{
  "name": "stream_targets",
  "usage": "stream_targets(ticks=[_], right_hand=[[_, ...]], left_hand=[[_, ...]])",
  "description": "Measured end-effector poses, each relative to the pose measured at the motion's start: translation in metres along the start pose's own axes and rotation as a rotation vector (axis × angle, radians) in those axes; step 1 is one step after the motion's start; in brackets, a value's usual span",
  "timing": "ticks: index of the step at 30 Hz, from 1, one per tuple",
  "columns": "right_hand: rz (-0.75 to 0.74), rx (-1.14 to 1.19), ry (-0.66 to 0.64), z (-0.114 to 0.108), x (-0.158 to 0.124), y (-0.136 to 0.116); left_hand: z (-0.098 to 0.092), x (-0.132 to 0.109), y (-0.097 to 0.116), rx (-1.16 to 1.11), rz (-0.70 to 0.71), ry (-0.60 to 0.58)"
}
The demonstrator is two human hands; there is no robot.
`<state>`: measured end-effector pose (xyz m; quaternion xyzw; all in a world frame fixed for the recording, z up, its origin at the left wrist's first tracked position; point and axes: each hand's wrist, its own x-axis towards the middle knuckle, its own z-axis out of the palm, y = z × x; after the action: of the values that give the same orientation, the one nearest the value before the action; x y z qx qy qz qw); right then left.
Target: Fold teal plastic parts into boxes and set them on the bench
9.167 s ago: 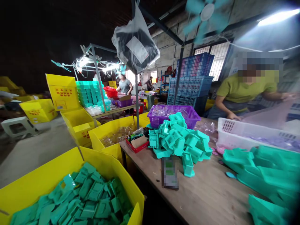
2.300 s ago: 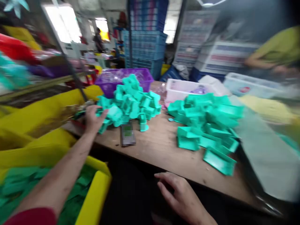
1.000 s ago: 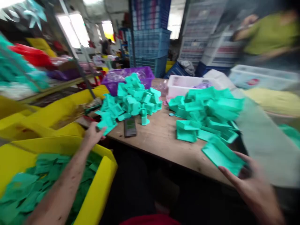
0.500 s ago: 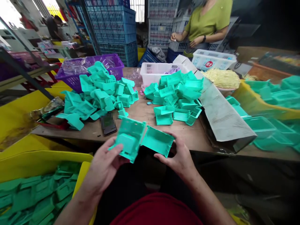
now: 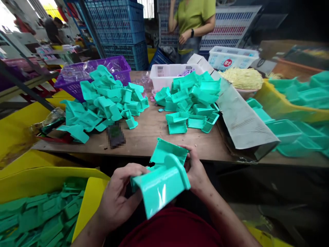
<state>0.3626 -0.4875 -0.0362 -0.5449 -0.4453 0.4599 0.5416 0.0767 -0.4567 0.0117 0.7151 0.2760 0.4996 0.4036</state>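
Left hand [image 5: 119, 193] grips a round-ended piece [image 5: 160, 187], right hand [image 5: 197, 171] a teal tray [image 5: 169, 149]; pairing, seemingly underway, calls for aligning half-hidden edges.

Left hand [image 5: 119, 197] and right hand [image 5: 197, 171] before a worktable [image 5: 140, 142].
The left grips a glossy turquoise part [image 5: 160, 188]; the right, a shallow turquoise tray [image 5: 167, 149] partly behind it.

Turquoise plastic part [image 5: 163, 188] (purple basket [image 5: 125, 76])

The left forearm [image 5: 91, 221] and right forearm [image 5: 223, 209] converge forward, the left hand [image 5: 122, 197] and right hand [image 5: 196, 171] near each other, both curled in a grip.
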Motion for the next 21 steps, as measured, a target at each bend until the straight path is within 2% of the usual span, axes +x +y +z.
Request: stream_targets(ticks=[2, 6, 9, 12, 15, 17, 21], right_hand=[[0.06, 0.007, 0.015, 0.001, 0.002, -0.001], [0.094, 0.025, -0.009, 0.009, -0.002, 0.002], [0.06, 0.106, -0.042, 0.018, -0.008, 0.003], [0.016, 0.24, -0.072, 0.022, -0.016, 0.001], [-0.049, 0.311, -0.114, 0.024, -0.026, 0.0], [-0.054, 0.337, -0.111, 0.027, -0.033, 0.002], [-0.053, 0.24, -0.05, 0.038, -0.043, 0.005]], left_hand=[[-0.006, 0.004, 0.005, 0.104, 0.103, -0.013], [-0.008, 0.017, -0.005, 0.592, 0.361, 0.082], [0.0, 0.022, -0.019, 0.795, 0.44, 0.014], [0.006, 0.02, -0.026, 0.746, 0.356, -0.108], [0.008, 0.014, -0.028, 0.551, 0.224, -0.178], [0.01, 0.01, -0.031, 0.464, 0.17, -0.121], [0.02, 0.002, -0.042, 0.502, 0.023, 0.031]])
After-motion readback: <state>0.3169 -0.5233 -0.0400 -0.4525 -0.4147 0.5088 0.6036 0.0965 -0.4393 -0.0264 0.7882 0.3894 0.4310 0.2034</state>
